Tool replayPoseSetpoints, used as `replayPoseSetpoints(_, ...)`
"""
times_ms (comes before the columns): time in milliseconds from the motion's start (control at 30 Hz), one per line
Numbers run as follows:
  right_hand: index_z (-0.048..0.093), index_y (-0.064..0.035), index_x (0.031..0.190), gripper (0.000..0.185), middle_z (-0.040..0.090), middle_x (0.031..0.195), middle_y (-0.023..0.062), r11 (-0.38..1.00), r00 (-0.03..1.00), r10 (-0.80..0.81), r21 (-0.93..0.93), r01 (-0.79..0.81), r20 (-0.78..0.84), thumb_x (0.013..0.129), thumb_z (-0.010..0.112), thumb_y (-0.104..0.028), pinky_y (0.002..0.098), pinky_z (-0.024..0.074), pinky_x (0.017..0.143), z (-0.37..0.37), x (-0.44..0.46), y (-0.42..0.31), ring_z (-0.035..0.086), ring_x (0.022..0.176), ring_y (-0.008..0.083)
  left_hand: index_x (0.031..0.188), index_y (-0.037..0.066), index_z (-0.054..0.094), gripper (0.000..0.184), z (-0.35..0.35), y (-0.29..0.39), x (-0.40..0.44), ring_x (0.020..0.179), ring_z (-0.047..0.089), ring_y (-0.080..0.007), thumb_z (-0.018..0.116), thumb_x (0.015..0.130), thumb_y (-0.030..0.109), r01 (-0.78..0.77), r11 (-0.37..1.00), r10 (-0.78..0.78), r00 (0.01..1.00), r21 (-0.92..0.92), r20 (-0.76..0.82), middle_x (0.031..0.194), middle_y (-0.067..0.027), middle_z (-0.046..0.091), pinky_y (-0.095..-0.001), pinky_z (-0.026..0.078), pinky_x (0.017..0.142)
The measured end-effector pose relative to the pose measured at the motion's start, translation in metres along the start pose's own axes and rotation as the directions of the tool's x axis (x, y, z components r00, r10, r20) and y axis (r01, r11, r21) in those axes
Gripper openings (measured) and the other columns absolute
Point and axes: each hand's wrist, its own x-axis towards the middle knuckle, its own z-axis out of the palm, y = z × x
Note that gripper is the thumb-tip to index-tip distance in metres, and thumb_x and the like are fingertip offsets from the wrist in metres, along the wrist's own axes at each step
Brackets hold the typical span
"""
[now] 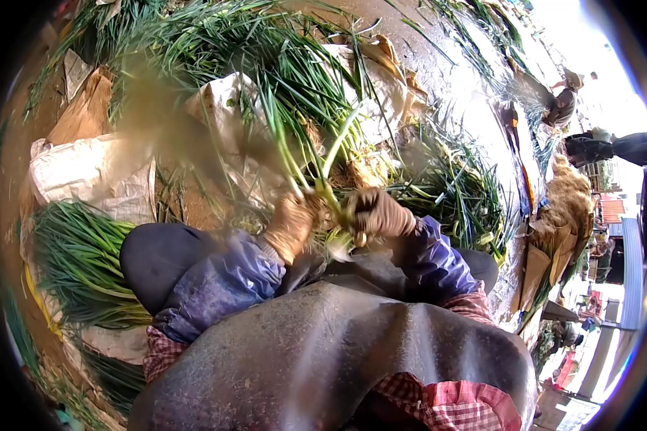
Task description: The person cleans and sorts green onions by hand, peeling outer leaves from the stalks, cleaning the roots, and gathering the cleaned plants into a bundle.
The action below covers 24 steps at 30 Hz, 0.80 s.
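Observation:
Both my hands wear soiled gloves and meet in front of my apron [287, 345]. My left hand [289, 224], in a tan glove, is closed around the lower stalks of a few green onions [338, 147], whose pale stems and green leaves point away from me. Close by on the right, my right hand [381, 214], in a darker brown glove, has its fingers curled on the base of a green onion, right against the left hand. The fingertips and the root ends are partly blurred. Just beyond the hands lies a large heap of green onions [251, 47].
At left a neat bundle of green onions [86, 258] rests by my knee, near a white sack [93, 169]. Loose leaves [453, 194] lie to the right. Other people [564, 100] are far off at right. A brown smear blurs part of the view.

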Motion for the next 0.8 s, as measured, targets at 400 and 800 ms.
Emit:
replayPoseSetpoints(400,0.051,-0.0033,0.115,0.042,0.062,0.101,0.0146,0.299,0.977,0.146,-0.935,-0.193,-0.155,0.084,0.060,-0.030,0.0351,0.0500,0.079,-0.075,0.059,0.097,0.061,0.091,0.0238,0.110,-0.001,0.057,0.021,0.013,0.006,-0.020,0.086,0.060,-0.0182,0.053,0.091,0.006,-0.120,0.896,-0.017,0.953,0.428,0.303,0.095,-0.0086,0.063,-0.0292,0.054,0.076)
replayPoseSetpoints(800,0.064,-0.0133,0.102,0.026,0.057,0.104,0.0141,0.283,0.818,-0.019,-0.788,-0.546,-0.574,0.079,0.063,-0.027,0.0370,0.0444,0.074,-0.042,0.162,0.103,0.055,0.098,0.0261,0.102,0.002,0.060,0.017,0.000,-0.007,0.012,0.050,0.047,-0.0060,0.056,0.086,-0.001,-0.023,0.901,0.102,0.982,0.434,-0.159,0.077,-0.0037,0.062,-0.0180,0.038,0.044)
